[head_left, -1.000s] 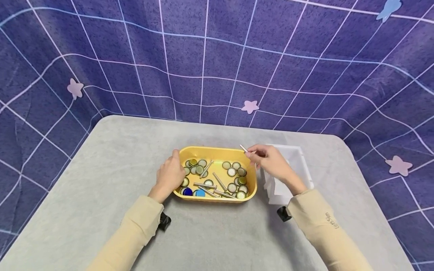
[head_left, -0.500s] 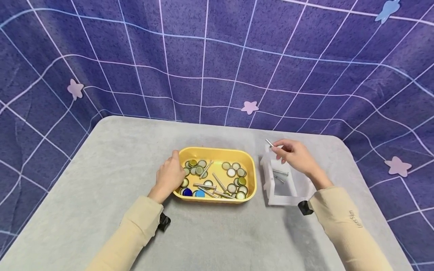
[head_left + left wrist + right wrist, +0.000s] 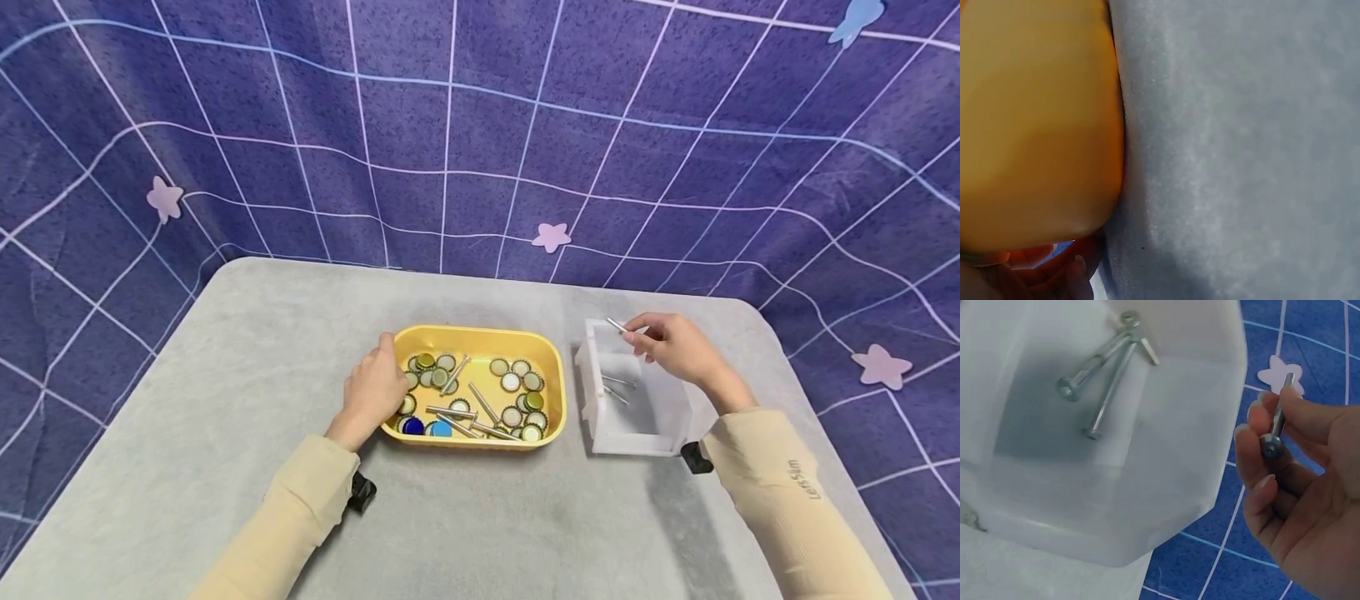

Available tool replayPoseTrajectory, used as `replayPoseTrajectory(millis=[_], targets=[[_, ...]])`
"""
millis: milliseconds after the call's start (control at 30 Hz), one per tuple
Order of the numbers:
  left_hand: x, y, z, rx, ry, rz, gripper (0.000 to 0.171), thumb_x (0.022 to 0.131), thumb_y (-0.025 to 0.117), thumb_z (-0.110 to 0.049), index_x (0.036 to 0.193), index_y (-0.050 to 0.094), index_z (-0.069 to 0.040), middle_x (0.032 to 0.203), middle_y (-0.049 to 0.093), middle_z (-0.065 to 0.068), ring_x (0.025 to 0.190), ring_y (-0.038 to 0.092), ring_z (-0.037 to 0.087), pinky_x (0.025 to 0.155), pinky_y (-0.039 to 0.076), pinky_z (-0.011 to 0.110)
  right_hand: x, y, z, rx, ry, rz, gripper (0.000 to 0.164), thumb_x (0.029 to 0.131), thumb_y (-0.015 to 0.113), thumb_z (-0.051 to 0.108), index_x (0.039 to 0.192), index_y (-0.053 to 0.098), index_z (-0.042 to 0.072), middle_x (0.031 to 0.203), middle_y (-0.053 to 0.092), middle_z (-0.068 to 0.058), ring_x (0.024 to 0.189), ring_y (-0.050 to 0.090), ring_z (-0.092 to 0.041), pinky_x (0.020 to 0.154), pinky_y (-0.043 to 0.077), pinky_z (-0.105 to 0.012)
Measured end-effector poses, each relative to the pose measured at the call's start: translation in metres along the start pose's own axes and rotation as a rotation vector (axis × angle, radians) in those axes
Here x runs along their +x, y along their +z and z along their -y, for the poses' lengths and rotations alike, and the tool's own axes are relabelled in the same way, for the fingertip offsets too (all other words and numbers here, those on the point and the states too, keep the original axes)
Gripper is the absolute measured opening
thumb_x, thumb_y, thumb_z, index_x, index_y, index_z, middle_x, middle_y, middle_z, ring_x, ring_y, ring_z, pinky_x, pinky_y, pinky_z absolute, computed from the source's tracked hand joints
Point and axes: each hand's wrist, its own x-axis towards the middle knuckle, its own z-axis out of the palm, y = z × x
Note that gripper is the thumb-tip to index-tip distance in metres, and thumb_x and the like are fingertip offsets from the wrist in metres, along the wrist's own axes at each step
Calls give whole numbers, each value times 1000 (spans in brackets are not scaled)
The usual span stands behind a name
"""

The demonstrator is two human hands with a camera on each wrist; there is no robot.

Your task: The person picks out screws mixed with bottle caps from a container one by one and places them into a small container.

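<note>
My left hand (image 3: 373,385) grips the left end of a yellow tray (image 3: 474,337). In the left wrist view its fingers (image 3: 1082,275) show below the tray's wall. Bottle caps (image 3: 517,414) and several long silver bolts (image 3: 483,402) lie inside the tray. Over the far part of a white plastic bin (image 3: 633,445), my right hand (image 3: 678,350) pinches one bolt (image 3: 1278,422) between thumb and fingertips. The right wrist view shows its round socket head toward the camera. More bolts (image 3: 1110,390) lie crossed on the bin's floor.
The bin stands right of the tray with a narrow gap between them, both on a grey table (image 3: 480,525). A blue curtain (image 3: 480,125) with a line grid and star shapes hangs behind the table.
My right hand has carried the bolt rightward from the tray's right edge to above the white bin, uncovering the bin's inside. The left hand and tray have stayed in place.
</note>
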Motion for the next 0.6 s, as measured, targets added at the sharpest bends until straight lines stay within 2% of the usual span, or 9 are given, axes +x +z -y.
replayPoseTrajectory(millis=[167,367,600], targets=[[0,0,0,4,-4,0,52,86,55,-8,135,39,-2,96,64,18,74,64,33,57,48,40,0,7,-4,-109,-33,-24,19,96,62,15,105,70,1,75,70,-12,63,60,-12,61,47,-29],[0,1,0,4,-6,-4,52,89,53,-8,138,38,-2,98,64,19,73,64,33,55,47,40,-1,11,-3,-137,-20,-68,18,95,60,11,102,71,0,93,74,-17,84,70,-30,78,53,-44],[-1,-1,1,3,-12,1,54,87,55,-8,138,38,-2,96,63,17,71,63,32,55,46,38,1,14,10,-144,7,-79,19,96,58,16,102,71,3,90,73,-12,86,69,-28,78,51,-43]])
